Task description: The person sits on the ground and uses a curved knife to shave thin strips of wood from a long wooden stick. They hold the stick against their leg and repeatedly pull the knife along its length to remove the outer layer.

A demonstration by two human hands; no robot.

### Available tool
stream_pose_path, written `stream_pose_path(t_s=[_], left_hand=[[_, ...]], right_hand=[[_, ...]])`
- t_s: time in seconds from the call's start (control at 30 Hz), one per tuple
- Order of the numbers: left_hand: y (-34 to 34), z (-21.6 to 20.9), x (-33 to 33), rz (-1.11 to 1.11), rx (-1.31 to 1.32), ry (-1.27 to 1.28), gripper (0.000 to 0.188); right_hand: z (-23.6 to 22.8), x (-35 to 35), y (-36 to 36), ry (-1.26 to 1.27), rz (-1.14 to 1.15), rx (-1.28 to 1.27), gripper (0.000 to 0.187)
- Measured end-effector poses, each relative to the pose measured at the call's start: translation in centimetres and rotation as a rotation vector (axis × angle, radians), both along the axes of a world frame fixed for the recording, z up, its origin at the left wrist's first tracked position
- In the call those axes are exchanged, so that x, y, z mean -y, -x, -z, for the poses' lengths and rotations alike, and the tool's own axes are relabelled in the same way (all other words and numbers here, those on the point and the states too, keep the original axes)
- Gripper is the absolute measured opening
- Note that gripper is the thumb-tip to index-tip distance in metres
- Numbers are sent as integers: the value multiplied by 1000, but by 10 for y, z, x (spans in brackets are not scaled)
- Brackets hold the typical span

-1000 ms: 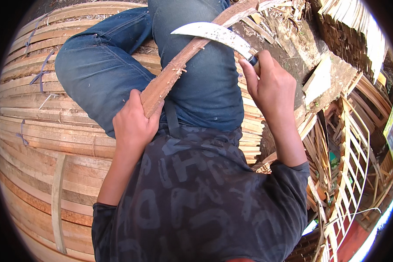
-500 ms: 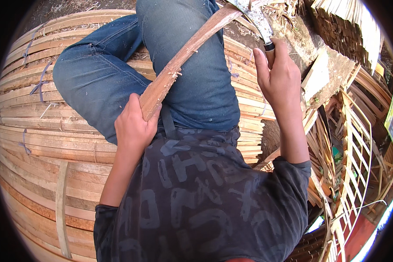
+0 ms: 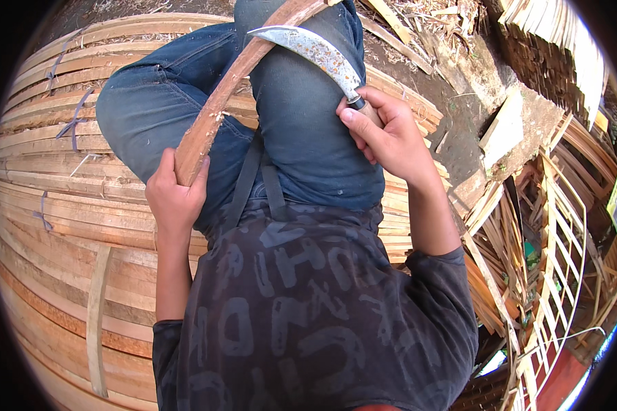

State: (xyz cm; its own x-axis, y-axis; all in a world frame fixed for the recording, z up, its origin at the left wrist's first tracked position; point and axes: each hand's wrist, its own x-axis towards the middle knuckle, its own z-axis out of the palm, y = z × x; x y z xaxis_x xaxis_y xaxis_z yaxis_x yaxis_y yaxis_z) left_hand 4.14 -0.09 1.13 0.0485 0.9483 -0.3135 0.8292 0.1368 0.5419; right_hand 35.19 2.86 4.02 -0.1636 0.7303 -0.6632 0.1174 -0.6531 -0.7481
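Note:
A long, slightly curved strip of reddish-brown wood (image 3: 216, 103) slants across my legs, its far end beyond my raised knee. My left hand (image 3: 177, 192) is closed round its near end, and small shavings cling to its right edge. In my right hand (image 3: 385, 133) is a sickle (image 3: 322, 55) with a wooden handle and a curved, rust-spotted blade. The blade's tip lies over the strip near my knee; whether it touches the wood I cannot tell. My fingers wrap the handle beside the right thigh.
Bundled wooden slats (image 3: 55, 198), tied with purplish string, spread beneath me and to the left. At the right stand a stone block (image 3: 528, 127), a stack of thin pale strips (image 3: 555, 41) and a woven lattice (image 3: 555, 253). Wood scraps (image 3: 404, 41) litter the ground ahead.
My right hand has drawn the sickle back toward me and left, from the strip's far end. My left hand and the strip have shifted left and slightly nearer.

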Motion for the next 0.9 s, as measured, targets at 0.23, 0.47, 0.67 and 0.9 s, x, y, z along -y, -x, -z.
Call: stream_pose_path(t_s=[0.23, 0.47, 0.67, 0.9], left_hand=[[8, 4, 2, 80, 29, -8, 29], [15, 13, -3, 158, 33, 8, 28], [12, 13, -11, 200, 68, 43, 26], [19, 11, 7, 123, 76, 113, 25]], right_hand=[[-3, -7, -1, 162, -85, -111, 19], [4, -7, -4, 321, -86, -157, 32], [1, -3, 2, 324, -137, -76, 41], [-50, -6, -203, -466, 1152, 234, 43]])
